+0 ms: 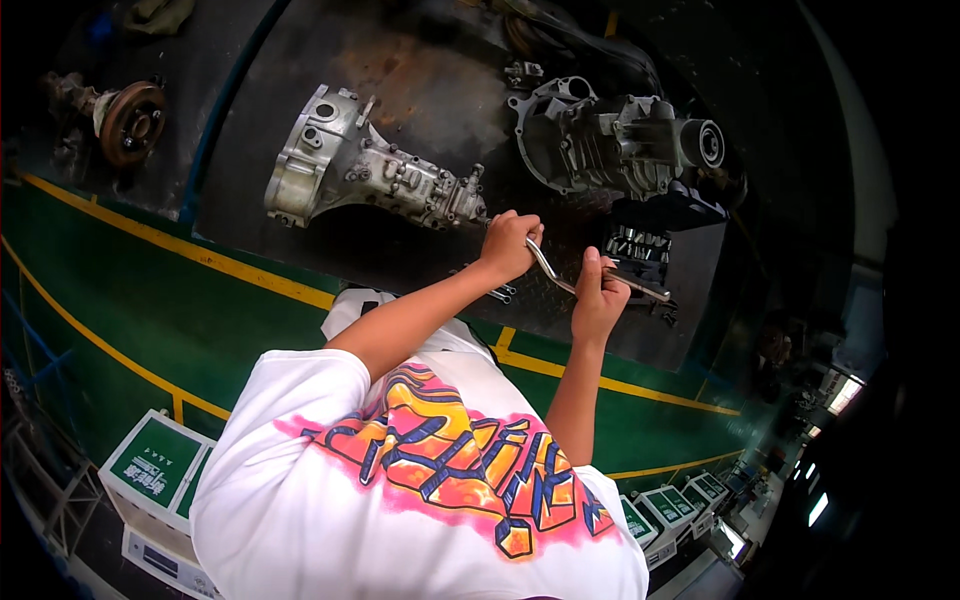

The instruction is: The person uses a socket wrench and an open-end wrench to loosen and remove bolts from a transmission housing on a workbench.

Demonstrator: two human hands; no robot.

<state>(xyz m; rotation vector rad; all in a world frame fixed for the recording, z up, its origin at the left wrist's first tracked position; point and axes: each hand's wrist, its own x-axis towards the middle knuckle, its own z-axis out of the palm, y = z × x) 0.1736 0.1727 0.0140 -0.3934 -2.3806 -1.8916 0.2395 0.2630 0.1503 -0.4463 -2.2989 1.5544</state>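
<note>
The bent metal crank handle (560,278) sits between your two hands, above the dark checker-plate platform (560,320). Your left hand (508,246) is closed around its upper end; your right hand (598,298) is clamped on the lower stretch, where the bar runs on to the right. Just beyond your right hand stands an open black socket set case (645,245), sockets in rows. Two loose wrenches (500,292) lie on the plate under your left wrist. Farther out, a silver gearbox housing (365,170) lies to the left and a second housing (610,140) to the right, well apart. A rusty brake hub (130,120) rests at far left. Green floor with yellow lines (150,300) borders the platform.
</note>
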